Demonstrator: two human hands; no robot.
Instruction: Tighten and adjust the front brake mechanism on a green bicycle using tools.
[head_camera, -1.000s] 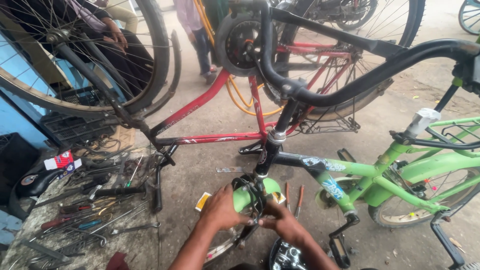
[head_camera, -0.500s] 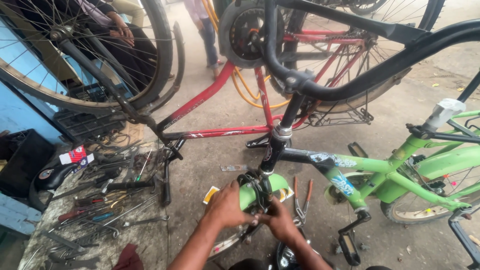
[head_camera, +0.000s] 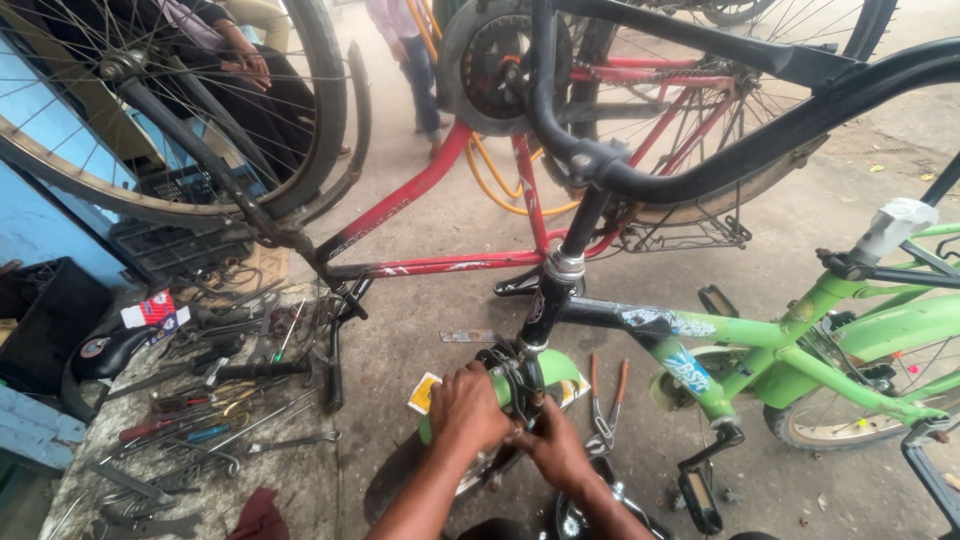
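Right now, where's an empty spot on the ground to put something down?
Bare ground lies between the red bike frame and the green bike frame, and beyond the green bike's pedal. The tool pile is crowded. Both hands, left hand and right hand, fill the spot at the front wheel's green mudguard, beside the pliers.

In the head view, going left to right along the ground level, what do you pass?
Black saddle → spread of hand tools → left hand on the green fender → right hand → pliers with orange handles → black pedal → green bicycle frame.
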